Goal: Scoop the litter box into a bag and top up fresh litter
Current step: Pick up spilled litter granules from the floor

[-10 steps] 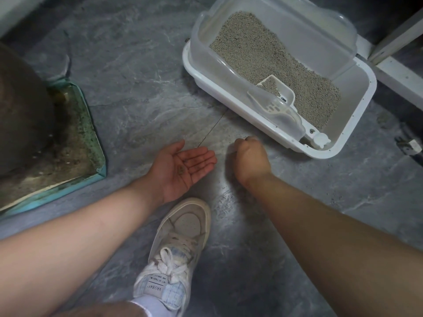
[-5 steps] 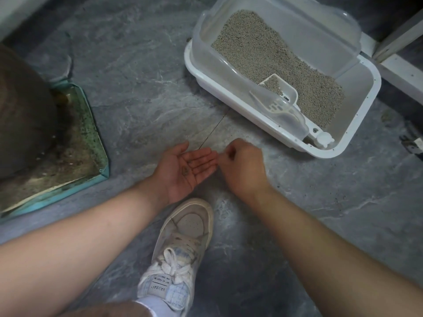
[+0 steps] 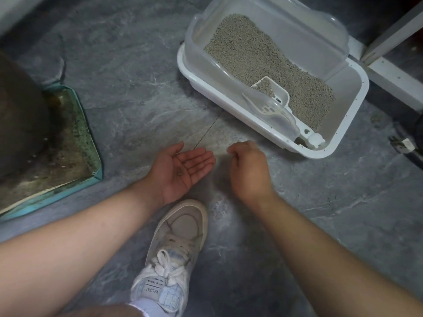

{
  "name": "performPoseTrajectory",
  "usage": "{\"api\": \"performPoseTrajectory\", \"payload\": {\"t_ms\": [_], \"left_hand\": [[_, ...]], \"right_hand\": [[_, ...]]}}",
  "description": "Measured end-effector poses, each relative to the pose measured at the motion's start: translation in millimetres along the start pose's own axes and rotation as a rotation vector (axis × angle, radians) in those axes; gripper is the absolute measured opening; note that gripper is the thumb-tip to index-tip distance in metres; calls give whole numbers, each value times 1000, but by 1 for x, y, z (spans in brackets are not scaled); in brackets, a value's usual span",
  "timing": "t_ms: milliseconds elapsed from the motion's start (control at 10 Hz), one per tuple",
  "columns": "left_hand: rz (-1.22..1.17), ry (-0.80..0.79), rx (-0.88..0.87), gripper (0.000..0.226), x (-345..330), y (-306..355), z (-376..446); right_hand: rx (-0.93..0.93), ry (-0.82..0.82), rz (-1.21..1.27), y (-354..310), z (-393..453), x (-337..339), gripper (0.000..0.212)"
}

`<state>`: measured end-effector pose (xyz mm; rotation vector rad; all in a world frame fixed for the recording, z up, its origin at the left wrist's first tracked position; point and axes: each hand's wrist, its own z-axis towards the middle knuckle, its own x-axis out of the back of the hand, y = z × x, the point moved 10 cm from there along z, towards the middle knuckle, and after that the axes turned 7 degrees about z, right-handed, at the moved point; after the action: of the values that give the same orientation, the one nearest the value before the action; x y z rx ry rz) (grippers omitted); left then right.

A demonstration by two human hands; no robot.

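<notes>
At nine o'clock a dirty mat (image 3: 66,156) with a teal edge lay on the grey floor (image 3: 128,72), a dark rounded object (image 3: 20,115) resting on it.

Near the centre the left hand (image 3: 180,170) was held palm up, its grip spread and fingers straight, pointing toward two o'clock. A few dark grains (image 3: 179,172) sat in the palm. Below it, at six o'clock, a white laced shoe (image 3: 174,255) stood on the floor with a white sock (image 3: 148,307) at the ankle.

Just right of the left fingertips, the right hand (image 3: 249,170) hung back-up over the floor, fingers curled down and the tips drawn close together at its eleven o'clock side. Whether they pinched anything I could not tell; the tips were turned away and slightly blurred. The two hands were near each other but apart.

At one o'clock the white litter box (image 3: 231,104) sat on the floor, a clear hood (image 3: 320,35) over its far part. Grey litter (image 3: 263,62) covered most of its bottom. A clear scoop (image 3: 272,99) lay inside along the near wall, some litter in its head, its handle pointing to four o'clock. The right hand was near the box's near rim, not touching it.

At two o'clock a white frame (image 3: 393,74) ran along the floor, and at three o'clock a small dark object (image 3: 402,145) lay by the edge.
</notes>
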<state>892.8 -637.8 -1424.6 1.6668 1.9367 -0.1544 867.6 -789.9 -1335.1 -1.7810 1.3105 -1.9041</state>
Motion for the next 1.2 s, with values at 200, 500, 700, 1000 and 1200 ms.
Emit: {"api": "performPoseTrajectory", "payload": {"t_ms": [200, 500, 700, 1000, 1200], "left_hand": [[-1, 7, -4, 50, 2, 2, -2], [0, 25, -14, 51, 12, 5, -4], [15, 22, -14, 53, 8, 4, -3], [7, 28, -10, 52, 7, 4, -1], [27, 27, -6, 52, 4, 3, -1]], "right_hand": [[118, -306, -468, 9, 39, -40, 36], [452, -470, -751, -9, 14, -65, 35], [439, -504, -756, 7, 8, -60, 30], [-96, -177, -474, 41, 15, -11, 32], [-146, -208, -423, 34, 18, -31, 25]]}}
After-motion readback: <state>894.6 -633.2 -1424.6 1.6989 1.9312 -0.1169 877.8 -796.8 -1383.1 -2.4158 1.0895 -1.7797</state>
